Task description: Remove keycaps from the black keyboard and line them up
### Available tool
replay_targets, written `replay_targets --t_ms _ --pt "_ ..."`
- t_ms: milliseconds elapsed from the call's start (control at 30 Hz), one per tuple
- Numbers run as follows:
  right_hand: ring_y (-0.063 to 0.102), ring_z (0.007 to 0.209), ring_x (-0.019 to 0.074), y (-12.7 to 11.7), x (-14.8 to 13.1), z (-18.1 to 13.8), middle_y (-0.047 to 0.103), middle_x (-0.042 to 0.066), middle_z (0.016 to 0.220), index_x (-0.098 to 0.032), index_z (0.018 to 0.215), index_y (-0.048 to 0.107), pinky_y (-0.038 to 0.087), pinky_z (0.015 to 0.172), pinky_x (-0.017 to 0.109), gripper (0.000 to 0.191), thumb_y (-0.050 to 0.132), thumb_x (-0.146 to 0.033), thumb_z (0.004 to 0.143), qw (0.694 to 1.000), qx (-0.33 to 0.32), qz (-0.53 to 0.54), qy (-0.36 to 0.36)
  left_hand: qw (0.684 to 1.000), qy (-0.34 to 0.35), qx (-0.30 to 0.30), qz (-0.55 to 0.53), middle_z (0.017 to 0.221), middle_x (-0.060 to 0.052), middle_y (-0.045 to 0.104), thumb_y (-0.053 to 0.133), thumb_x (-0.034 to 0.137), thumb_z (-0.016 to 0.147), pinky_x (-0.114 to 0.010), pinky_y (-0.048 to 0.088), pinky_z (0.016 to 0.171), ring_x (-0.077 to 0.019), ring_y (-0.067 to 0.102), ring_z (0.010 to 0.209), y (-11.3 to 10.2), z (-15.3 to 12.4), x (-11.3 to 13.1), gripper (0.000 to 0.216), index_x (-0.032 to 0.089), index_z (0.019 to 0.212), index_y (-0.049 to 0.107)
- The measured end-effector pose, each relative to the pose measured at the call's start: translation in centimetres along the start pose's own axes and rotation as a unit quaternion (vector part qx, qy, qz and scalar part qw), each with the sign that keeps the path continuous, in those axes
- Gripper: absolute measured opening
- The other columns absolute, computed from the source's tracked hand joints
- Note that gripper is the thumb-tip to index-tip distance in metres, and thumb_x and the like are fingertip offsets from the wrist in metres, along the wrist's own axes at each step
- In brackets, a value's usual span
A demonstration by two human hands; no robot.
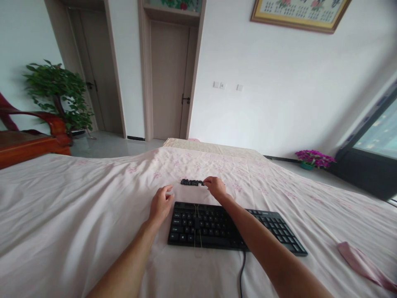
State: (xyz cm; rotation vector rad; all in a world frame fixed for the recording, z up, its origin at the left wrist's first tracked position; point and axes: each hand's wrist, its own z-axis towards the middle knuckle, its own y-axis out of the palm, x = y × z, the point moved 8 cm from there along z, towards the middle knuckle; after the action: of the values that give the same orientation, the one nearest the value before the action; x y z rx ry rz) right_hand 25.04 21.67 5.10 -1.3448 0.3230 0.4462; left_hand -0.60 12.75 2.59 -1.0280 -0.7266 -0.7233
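Observation:
A black keyboard (263, 227) lies on a pale pink floral sheet (77, 215), its cable trailing toward me. A thin wire tool (196, 223) rests across its left keys. Just beyond the keyboard sits a small row of loose black keycaps (190, 182). My right hand (215, 186) reaches over the keyboard, its fingers curled and touching the right end of that row. My left hand (160, 203) rests on the sheet at the keyboard's upper left corner, fingers loosely bent with nothing visible in them.
A pink cloth strip (359, 260) lies on the sheet at the right. Beyond the bed stand a wooden chair (34, 140), a potted green plant (58, 93), two closed doors (169, 78) and purple flowers (314, 158) by a dark window.

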Motion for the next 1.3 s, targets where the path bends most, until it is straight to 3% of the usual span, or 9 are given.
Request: replay_targets --t_ms 600,733,867,1000,1167,1300 --pt "0.065 0.086 0.0208 1.4 -0.5 0.9 0.073 0.004 0.090 -0.026 0.094 0.075 0.044 0.071 0.026 0.020 0.061 -0.028 0.080 1.000 -0.001 -0.027 -0.010 1.000 0.002 -0.013 0.010 0.110 -0.006 0.064 0.054 0.021 0.080 -0.026 0.047 0.081 -0.0141 0.063 0.084 0.7 0.3 -0.7 0.033 0.020 0.112 0.061" --pt "0.066 0.079 0.0181 0.3 -0.5 0.6 0.073 0.003 0.080 -0.024 0.097 0.074 0.044 0.069 0.023 0.022 0.058 -0.028 0.081 1.000 -0.004 -0.007 -0.009 1.000 0.004 -0.010 0.011 0.109 -0.005 0.065 0.053 0.022 0.080 -0.027 0.046 0.083 -0.0141 0.063 0.084 0.5 0.3 -0.7 0.032 0.021 0.111 0.062" --pt "0.066 0.076 0.0166 -2.4 0.2 -1.3 0.073 0.000 0.082 -0.026 0.101 0.072 0.044 0.068 0.023 0.024 0.055 -0.032 0.084 1.000 0.008 0.017 -0.012 1.000 0.012 -0.011 -0.002 0.109 -0.005 0.065 0.053 0.023 0.080 -0.027 0.047 0.083 -0.0147 0.063 0.086 0.4 0.1 -0.7 0.032 0.020 0.111 0.062" --pt "0.065 0.089 0.0187 -6.4 3.7 -5.7 0.072 0.000 0.100 -0.028 0.105 0.069 0.044 0.072 0.024 0.027 0.051 -0.035 0.086 0.999 0.040 0.020 0.004 1.000 0.022 -0.010 -0.003 0.108 -0.005 0.066 0.052 0.023 0.081 -0.027 0.048 0.084 -0.0154 0.063 0.089 0.4 -0.1 -0.8 0.031 0.020 0.110 0.062" --pt "0.059 0.101 0.0225 -12.7 11.5 -13.1 0.068 0.000 0.111 -0.031 0.111 0.066 0.042 0.080 0.030 0.031 0.044 -0.037 0.090 0.980 0.171 -0.077 0.069 0.998 0.052 -0.023 0.027 0.106 -0.004 0.067 0.050 0.023 0.082 -0.027 0.048 0.086 -0.0160 0.063 0.092 0.9 -0.3 -0.6 0.027 0.020 0.105 0.064" --pt "0.056 0.104 0.0237 -15.3 16.3 -17.3 0.064 0.004 0.117 -0.027 0.118 0.063 0.039 0.089 0.034 0.036 0.039 -0.035 0.092 0.958 0.211 -0.141 0.130 0.992 0.077 -0.037 0.097 0.105 -0.005 0.066 0.047 0.018 0.082 -0.026 0.048 0.085 -0.0154 0.064 0.090 1.4 -0.5 -0.3 0.028 0.019 0.103 0.065"
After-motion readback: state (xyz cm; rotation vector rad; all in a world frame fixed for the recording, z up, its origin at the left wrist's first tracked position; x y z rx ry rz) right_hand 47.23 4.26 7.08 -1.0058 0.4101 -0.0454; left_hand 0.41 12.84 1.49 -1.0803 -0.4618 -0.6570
